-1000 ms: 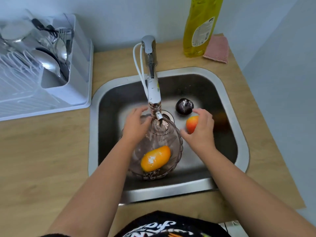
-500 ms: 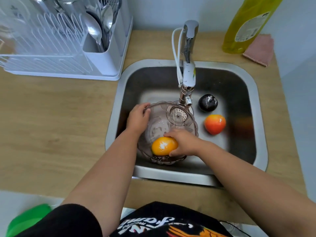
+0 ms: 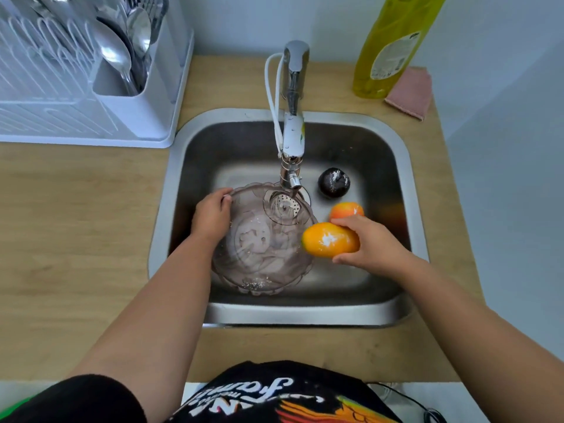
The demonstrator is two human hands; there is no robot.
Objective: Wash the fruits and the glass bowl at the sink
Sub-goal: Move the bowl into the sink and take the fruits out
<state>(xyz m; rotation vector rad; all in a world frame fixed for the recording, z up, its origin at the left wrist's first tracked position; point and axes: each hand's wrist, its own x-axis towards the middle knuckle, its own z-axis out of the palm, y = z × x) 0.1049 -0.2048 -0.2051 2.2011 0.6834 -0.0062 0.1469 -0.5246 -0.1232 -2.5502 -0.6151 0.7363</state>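
Note:
A tinted glass bowl sits in the steel sink under the faucet. My left hand grips the bowl's left rim. My right hand holds an orange mango just beyond the bowl's right rim, above the sink floor. A red-orange fruit lies behind my right hand, partly hidden by it. A dark purple fruit rests farther back, right of the faucet tip. The bowl holds no fruit.
A white dish rack with spoons stands on the wooden counter at the back left. A yellow dish-soap bottle and a pink sponge cloth sit at the back right. A wall lies to the right.
My right hand let go of the red-orange fruit, reached into the bowl, took the mango and lifted it out to the right. My left hand stayed on the bowl's rim.

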